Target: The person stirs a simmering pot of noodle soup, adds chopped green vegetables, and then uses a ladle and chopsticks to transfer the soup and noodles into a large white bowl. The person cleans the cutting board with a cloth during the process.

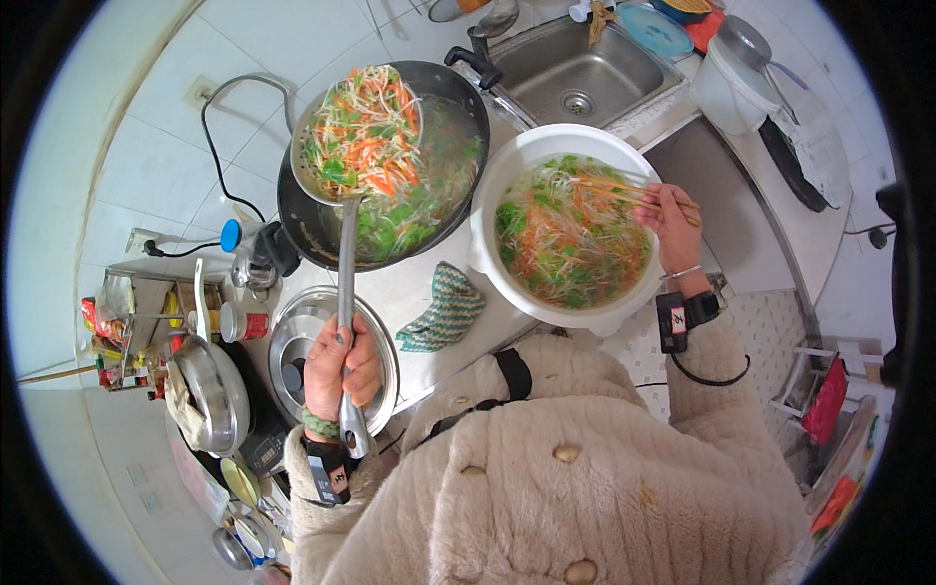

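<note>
Far left we've got a steel pan (234, 409), then a round steel lid (307, 317). Our left hand (336, 370) overlaps the lid in view; can't tell the gap. Left fingers: wrapped closed round the handle of a steel scoop (347, 249), handle end poking out below the palm. Scoop's long axis runs nearly straight away from us, bowl at the far end, above the left part of the black wok (474, 105). Bowl is heaped with shredded vegetables (361, 136): white, orange, green. More of the same in the wok underneath. Patterned cloth (453, 307) lies bunched on the counter (405, 292), on our side of the wok.

Key relation: white basin (585, 318) sits right of the scoop's bowl and nearer us, right part of the wok between them. Our right hand (673, 229) is at the basin's right rim; left is well apart from it. Chopsticks (614, 188) point leftward over the basin, far ends among its vegetables. Right fingers: narrow, pinching the sticks; we can't tell their tip spacing.
</note>
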Demonstrator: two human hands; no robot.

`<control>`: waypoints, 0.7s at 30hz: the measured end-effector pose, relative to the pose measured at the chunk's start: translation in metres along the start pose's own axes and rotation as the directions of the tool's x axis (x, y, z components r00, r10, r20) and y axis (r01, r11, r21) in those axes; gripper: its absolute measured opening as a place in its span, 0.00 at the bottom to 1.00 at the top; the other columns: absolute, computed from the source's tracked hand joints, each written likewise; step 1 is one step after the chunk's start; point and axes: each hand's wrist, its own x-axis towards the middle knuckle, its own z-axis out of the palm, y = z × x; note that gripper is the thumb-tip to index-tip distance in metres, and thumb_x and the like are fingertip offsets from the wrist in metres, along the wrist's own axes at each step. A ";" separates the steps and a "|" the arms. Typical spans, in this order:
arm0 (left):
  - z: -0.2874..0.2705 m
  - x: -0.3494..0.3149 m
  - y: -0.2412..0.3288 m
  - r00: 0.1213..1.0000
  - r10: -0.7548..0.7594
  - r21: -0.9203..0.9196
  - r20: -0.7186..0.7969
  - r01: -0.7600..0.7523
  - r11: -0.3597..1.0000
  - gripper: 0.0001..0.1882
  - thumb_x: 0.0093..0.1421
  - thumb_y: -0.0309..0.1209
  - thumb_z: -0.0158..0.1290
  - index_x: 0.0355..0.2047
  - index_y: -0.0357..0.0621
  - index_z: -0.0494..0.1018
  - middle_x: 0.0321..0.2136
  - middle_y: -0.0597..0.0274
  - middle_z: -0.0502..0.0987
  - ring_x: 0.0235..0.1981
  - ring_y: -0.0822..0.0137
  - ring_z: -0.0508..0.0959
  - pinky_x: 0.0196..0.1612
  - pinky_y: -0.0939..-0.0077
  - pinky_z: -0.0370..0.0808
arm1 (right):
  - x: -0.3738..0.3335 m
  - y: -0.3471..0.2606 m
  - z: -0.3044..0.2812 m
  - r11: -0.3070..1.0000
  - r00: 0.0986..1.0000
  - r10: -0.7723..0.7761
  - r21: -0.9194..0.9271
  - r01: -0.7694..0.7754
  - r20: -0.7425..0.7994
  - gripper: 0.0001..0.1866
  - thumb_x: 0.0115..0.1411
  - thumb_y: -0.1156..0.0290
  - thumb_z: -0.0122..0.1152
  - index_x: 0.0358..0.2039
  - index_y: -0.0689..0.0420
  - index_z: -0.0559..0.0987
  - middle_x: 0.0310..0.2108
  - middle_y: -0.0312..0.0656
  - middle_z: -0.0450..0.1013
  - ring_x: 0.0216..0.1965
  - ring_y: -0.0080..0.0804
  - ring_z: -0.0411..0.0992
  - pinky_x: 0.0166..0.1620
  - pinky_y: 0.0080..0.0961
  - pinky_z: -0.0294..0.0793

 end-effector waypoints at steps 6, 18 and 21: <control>0.004 0.006 0.000 0.999 -0.007 -0.001 0.053 0.007 1.000 0.12 0.66 0.35 0.43 0.40 0.38 0.62 0.18 0.70 0.57 0.10 0.82 0.57 0.07 0.88 0.54 | -0.012 -0.001 -0.027 0.979 0.977 0.154 0.159 -0.131 -0.144 0.13 0.64 0.64 0.49 0.36 0.61 0.76 0.30 0.39 0.73 0.24 0.25 0.74 0.31 0.20 0.78; 0.026 0.003 -0.006 0.990 -0.100 0.108 0.096 0.090 0.990 0.12 0.65 0.36 0.45 0.40 0.39 0.62 0.17 0.68 0.58 0.08 0.80 0.57 0.07 0.85 0.55 | -0.037 -0.021 -0.058 0.967 0.988 0.078 -0.230 -0.107 -0.134 0.11 0.64 0.65 0.49 0.39 0.56 0.77 0.30 0.35 0.75 0.23 0.20 0.73 0.28 0.17 0.75; 0.032 0.003 -0.012 0.967 -0.194 0.150 0.162 0.170 0.974 0.12 0.64 0.35 0.46 0.40 0.38 0.62 0.18 0.66 0.61 0.10 0.78 0.60 0.08 0.83 0.58 | -0.040 -0.022 -0.060 0.971 0.987 0.092 -0.206 -0.119 -0.135 0.11 0.64 0.65 0.50 0.39 0.57 0.77 0.30 0.35 0.75 0.23 0.21 0.74 0.27 0.17 0.75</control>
